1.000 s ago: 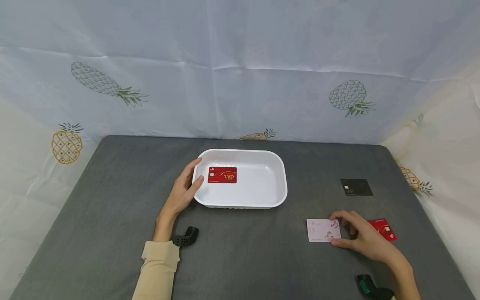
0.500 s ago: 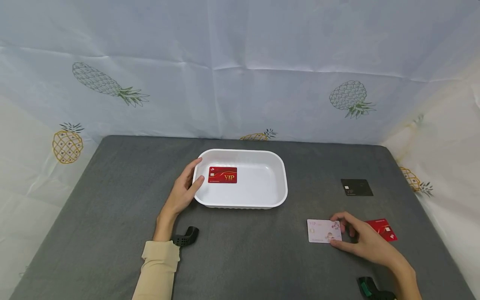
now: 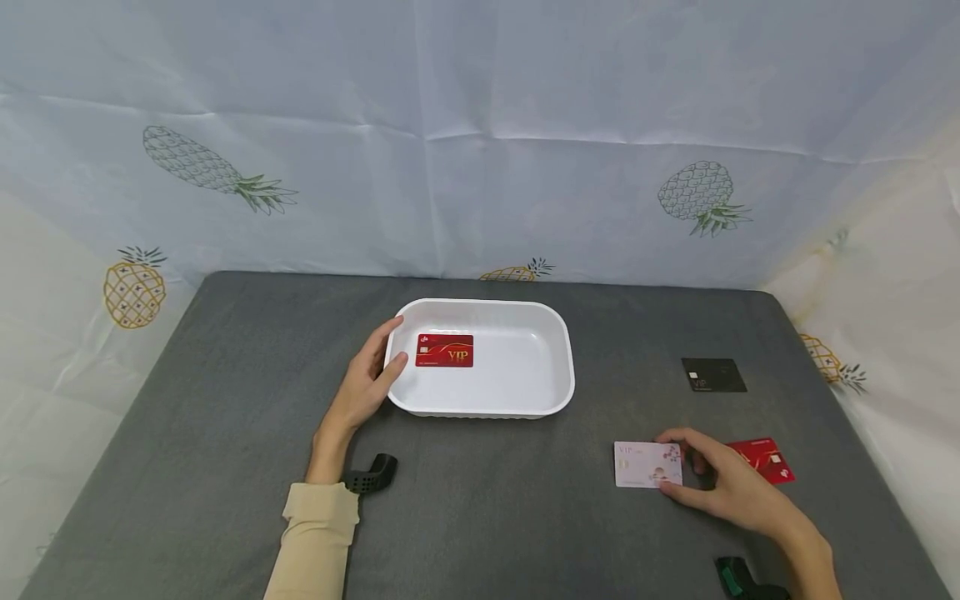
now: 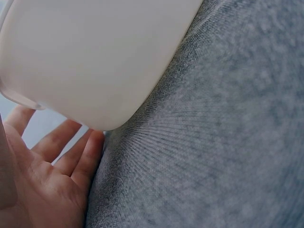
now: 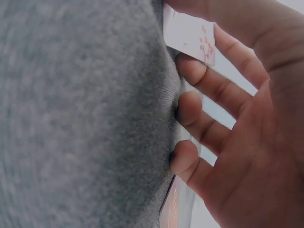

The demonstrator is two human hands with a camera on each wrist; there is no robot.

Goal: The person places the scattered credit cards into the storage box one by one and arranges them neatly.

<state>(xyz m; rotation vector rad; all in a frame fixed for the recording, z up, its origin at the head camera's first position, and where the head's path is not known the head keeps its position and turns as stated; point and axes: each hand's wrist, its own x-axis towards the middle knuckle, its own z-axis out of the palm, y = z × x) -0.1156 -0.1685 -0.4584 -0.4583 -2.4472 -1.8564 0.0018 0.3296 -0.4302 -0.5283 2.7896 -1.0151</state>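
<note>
A white rectangular tray [image 3: 510,367] stands at the table's middle, with a red VIP card [image 3: 445,350] lying flat inside on its left half. My left hand [image 3: 362,387] holds the tray's left side, thumb over the rim; in the left wrist view its fingers [image 4: 90,154] touch the outer wall. To the right, my right hand [image 3: 723,479] pinches a pale pink VIP card [image 3: 641,464] by its right end, between thumb and index finger. In the right wrist view that pink card [image 5: 190,35] stands at an angle to the grey cloth, the other fingers curled close to the cloth.
Another red card [image 3: 768,460] lies partly hidden behind my right hand. A black VIP card [image 3: 713,375] rests farther back. Grey cloth [image 3: 487,517] covers the table, and a pineapple-print curtain [image 3: 465,183] hangs behind it.
My right hand and the pink card have shifted slightly toward the near edge, with the card still at the fingertips. The left hand and tray have not visibly moved.
</note>
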